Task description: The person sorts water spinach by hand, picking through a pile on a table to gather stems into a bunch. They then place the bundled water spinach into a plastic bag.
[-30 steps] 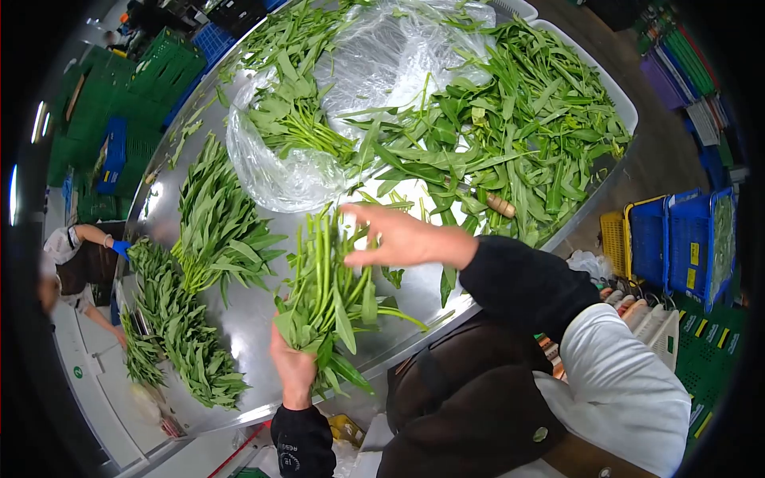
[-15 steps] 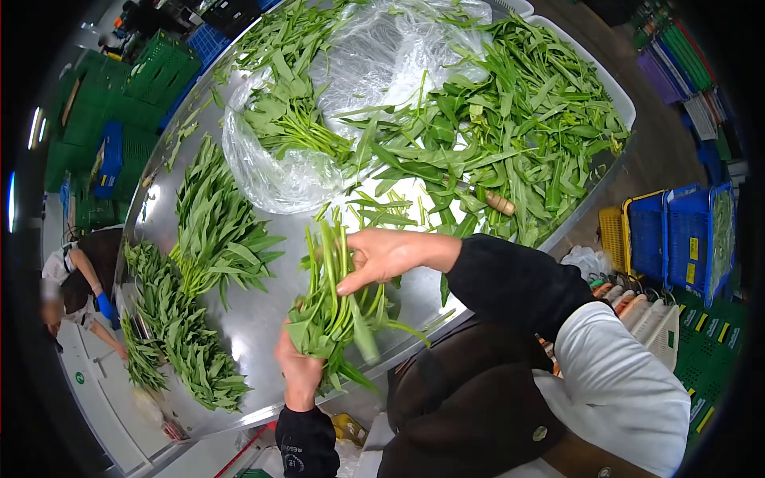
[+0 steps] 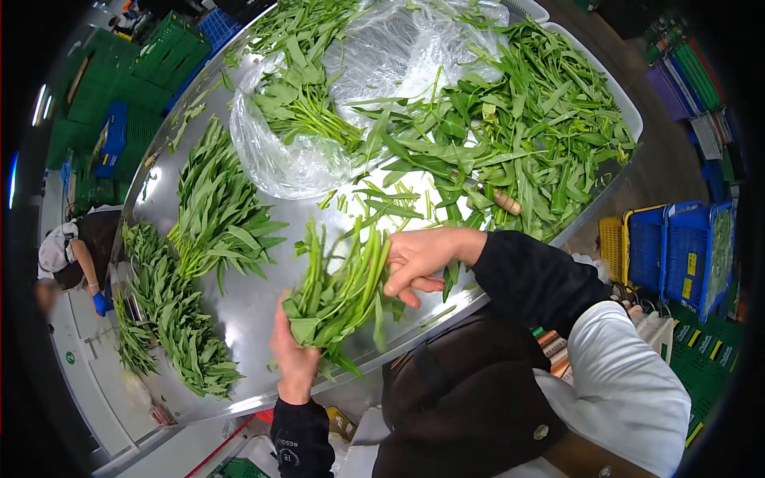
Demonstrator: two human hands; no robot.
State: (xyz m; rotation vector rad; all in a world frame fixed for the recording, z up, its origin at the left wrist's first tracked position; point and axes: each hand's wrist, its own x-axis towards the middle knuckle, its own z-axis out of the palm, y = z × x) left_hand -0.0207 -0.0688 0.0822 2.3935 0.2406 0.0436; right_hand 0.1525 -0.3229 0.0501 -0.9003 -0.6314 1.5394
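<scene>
My left hand (image 3: 293, 350) is closed around the leafy lower part of a bunch of water spinach (image 3: 339, 291), whose cut stems point up and away from me. Beside the stems on the right is my right hand (image 3: 426, 256), its fingers loosely bent and apart, with fingertips right at the bunch's edge. Beyond the hands, short cut stem pieces (image 3: 410, 195) lie on a white surface. A wooden knife handle (image 3: 507, 202) sticks out from a large heap of loose water spinach (image 3: 550, 119). More stems lie in a clear plastic bag (image 3: 299, 171).
Finished-looking bunches (image 3: 215, 199) and a row of greens (image 3: 179, 319) lie on the left of the metal table (image 3: 259, 315). At far left stands another person (image 3: 76, 255) with a blue glove. Blue baskets (image 3: 689, 251) and green crates (image 3: 717, 342) stand to the right.
My right hand has moved right, from across the stems to their side, and its fingers have loosened. The left hand keeps the bunch, now more upright with the stems spread.
</scene>
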